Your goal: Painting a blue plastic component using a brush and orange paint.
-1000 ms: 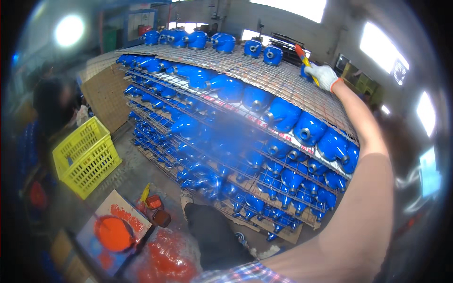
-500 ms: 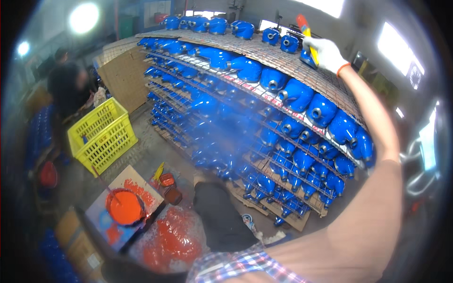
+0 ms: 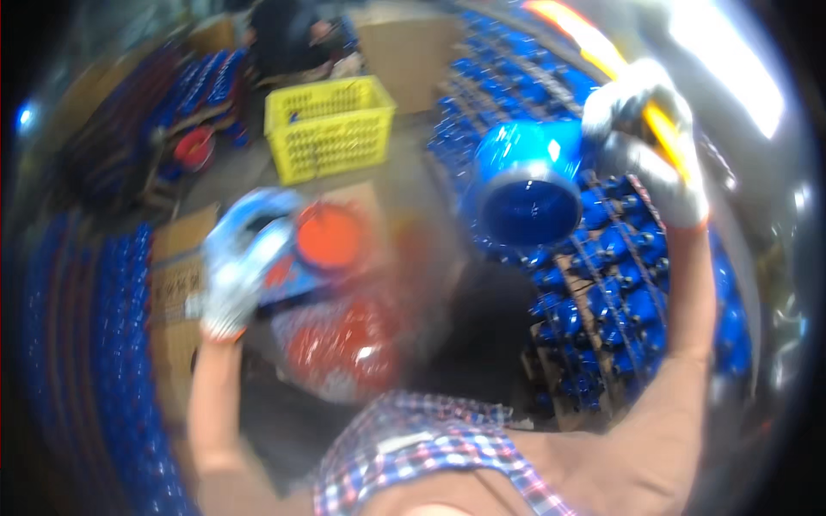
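Observation:
My gloved right hand (image 3: 650, 129) is closed round a yellow-handled paintbrush (image 3: 665, 142) with a red-orange end, blurred by motion. The same hand grips the neck of a shiny blue metal casting (image 3: 527, 159), whose wide round opening is turned toward me. My left hand (image 3: 245, 258), in a white glove stained blue on the fingers, is raised over the floor at left. Its fingers curl apart from the thumb, and nothing shows between them. Beside it stands a tub of orange-red paint (image 3: 329, 235) on a paint-smeared board.
A wire-mesh rack of blue castings (image 3: 594, 318) stands at right, and more blue pieces (image 3: 129, 344) are stacked at left. Farther off are a yellow crate (image 3: 331, 138) and a red bucket (image 3: 194, 148). Red-smeared plastic (image 3: 344, 348) lies before me. Another person (image 3: 288, 43) is at the back.
My view has swung left. My right hand has brought a blue casting away from the rack top along with the paintbrush. My left hand has come into view.

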Tool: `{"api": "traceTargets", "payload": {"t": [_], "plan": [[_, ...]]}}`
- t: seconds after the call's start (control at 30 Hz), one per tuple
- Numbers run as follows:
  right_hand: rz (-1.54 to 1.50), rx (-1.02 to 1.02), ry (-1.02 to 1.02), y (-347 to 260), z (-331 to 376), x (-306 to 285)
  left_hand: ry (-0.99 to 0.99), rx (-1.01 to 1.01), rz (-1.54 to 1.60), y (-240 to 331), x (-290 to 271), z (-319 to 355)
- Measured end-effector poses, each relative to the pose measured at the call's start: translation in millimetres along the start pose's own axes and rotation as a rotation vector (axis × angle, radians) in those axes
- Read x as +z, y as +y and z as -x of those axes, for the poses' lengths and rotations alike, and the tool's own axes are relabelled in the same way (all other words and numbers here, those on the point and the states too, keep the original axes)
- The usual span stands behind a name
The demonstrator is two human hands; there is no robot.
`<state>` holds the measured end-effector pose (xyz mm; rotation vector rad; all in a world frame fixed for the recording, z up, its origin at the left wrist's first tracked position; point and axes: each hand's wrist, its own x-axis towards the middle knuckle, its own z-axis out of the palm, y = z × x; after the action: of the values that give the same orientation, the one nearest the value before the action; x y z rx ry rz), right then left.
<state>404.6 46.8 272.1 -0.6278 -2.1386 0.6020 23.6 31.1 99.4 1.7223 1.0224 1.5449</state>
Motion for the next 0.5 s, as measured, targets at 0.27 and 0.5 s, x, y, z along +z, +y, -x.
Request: {"api": "traceTargets", "payload": {"t": [0.27, 0.5], "plan": [[-0.648, 0.301, -0.085, 80.2, 14.3, 174.1, -0.317, -0.795, 1.615, -24.7, 81.6, 73.5], [-1.215, 0.709, 0.372, 170.6, 77.1, 232.2, 0.036, -0.869, 1.586, -37.1, 71.1, 128.1]]}}
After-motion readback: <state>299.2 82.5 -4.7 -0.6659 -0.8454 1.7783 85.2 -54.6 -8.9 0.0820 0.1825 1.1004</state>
